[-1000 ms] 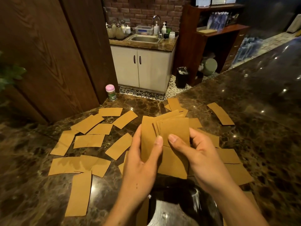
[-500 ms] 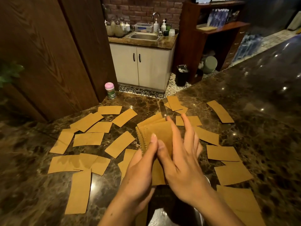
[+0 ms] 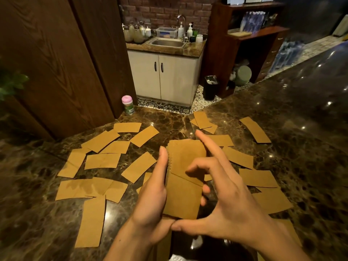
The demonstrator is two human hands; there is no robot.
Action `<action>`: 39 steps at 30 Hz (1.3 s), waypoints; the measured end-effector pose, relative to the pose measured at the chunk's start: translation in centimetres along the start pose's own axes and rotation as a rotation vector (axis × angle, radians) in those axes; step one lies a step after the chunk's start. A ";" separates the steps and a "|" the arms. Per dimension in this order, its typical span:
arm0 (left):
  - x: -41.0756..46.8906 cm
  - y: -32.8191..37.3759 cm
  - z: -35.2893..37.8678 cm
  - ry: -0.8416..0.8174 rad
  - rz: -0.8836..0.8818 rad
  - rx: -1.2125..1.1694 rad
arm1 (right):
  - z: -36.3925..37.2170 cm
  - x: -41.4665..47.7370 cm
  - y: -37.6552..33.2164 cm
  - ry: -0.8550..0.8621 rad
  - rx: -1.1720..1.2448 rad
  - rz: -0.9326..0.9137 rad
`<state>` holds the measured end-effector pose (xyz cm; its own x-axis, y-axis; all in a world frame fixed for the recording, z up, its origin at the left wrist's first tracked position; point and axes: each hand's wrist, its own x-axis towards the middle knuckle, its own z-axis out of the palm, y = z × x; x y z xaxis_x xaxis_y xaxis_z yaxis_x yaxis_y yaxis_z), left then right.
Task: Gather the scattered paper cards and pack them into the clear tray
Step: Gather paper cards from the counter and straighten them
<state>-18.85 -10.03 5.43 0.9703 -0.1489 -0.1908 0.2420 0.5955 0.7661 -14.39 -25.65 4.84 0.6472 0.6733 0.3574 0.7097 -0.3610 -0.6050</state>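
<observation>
A stack of brown paper cards (image 3: 185, 178) stands upright in my left hand (image 3: 150, 200), thumb along its left edge. My right hand (image 3: 229, 202) is beside the stack with fingers spread, its thumb under the bottom edge and its index finger raised above the top right corner. Several loose brown cards (image 3: 102, 160) lie scattered over the dark marble counter (image 3: 310, 147) to the left and right. The clear tray (image 3: 190, 243) shows only partly, below my hands at the bottom edge.
A small jar with a pink lid (image 3: 128, 104) stands at the counter's far edge. Beyond are a white sink cabinet (image 3: 163, 76), a black bin (image 3: 211, 87) and wooden shelves (image 3: 250, 40). A wooden wall (image 3: 56, 63) borders the left.
The fanned cards have been squared into a neater stack. My right hand has drawn off the face of the cards and opened its fingers beside them.
</observation>
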 end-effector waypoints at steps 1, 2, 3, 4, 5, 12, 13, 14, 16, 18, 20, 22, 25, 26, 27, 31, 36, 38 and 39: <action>0.1 0.0 -0.1 -0.007 0.004 0.003 | -0.1 0.0 0.0 0.012 -0.005 -0.005; 0.2 0.1 0.0 -0.018 0.019 0.001 | -0.3 0.1 0.1 0.019 -0.025 -0.021; 0.3 0.1 0.0 -0.036 0.034 -0.007 | -0.5 0.1 0.2 0.019 -0.049 -0.045; 0.3 0.2 0.0 -0.058 0.039 -0.013 | -0.7 0.1 0.2 0.014 -0.062 -0.062; 0.4 0.2 0.0 -0.074 0.037 -0.020 | -1.0 0.2 0.1 0.000 -0.069 -0.068; 0.8 -0.3 0.0 -0.093 0.070 -0.087 | -2.4 0.2 -0.6 -0.094 -0.119 -0.064; 0.8 -0.5 0.1 -0.106 0.067 -0.094 | -2.6 0.2 -0.4 -0.077 -0.120 -0.061; 0.8 -0.5 0.2 -0.120 0.062 -0.097 | -2.7 0.2 -0.3 -0.065 -0.126 -0.054; 0.8 -0.5 0.5 -0.110 0.066 -0.090 | -2.7 0.2 -0.2 -0.068 -0.161 -0.048; 0.9 -0.5 0.4 -0.110 0.076 -0.101 | -2.8 0.2 -0.2 -0.105 -0.183 -0.053; 1.0 -0.4 0.3 -0.126 0.081 -0.117 | -2.9 0.3 -0.2 -0.123 -0.184 -0.056; 1.1 -0.3 0.2 -0.126 0.080 -0.108 | -2.9 0.6 -0.3 -0.114 -0.189 -0.055; 1.2 -0.3 -0.1 -0.109 0.096 -0.061 | -2.5 0.8 -0.4 -0.098 -0.207 -0.066; 0.9 -0.2 -0.2 -0.089 0.096 -0.048 | -2.3 0.8 -0.5 -0.099 -0.195 -0.069; 0.8 -0.2 -0.4 -0.053 0.095 -0.029 | -2.0 0.7 -0.5 -0.102 -0.181 -0.069; 0.9 -0.4 -2.2 0.082 0.155 0.299 | -1.1 -0.1 0.3 -0.121 -0.036 -0.013; -2.9 -1.3 -8.3 0.480 0.138 0.664 | -2.0 -4.0 1.9 -0.183 0.508 0.215; -6.1 -2.8 -10.1 0.539 0.195 0.933 | -2.1 -4.8 2.1 -0.327 0.516 0.327; -7.4 -3.6 -10.6 0.545 0.172 0.940 | -1.4 -4.9 2.0 -0.440 0.450 0.397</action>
<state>-26.87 -2.77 -2.43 0.9170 0.3849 -0.1049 0.2312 -0.2985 0.9260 -15.79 -30.53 2.87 0.5927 0.7776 -0.2099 0.2019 -0.3957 -0.8959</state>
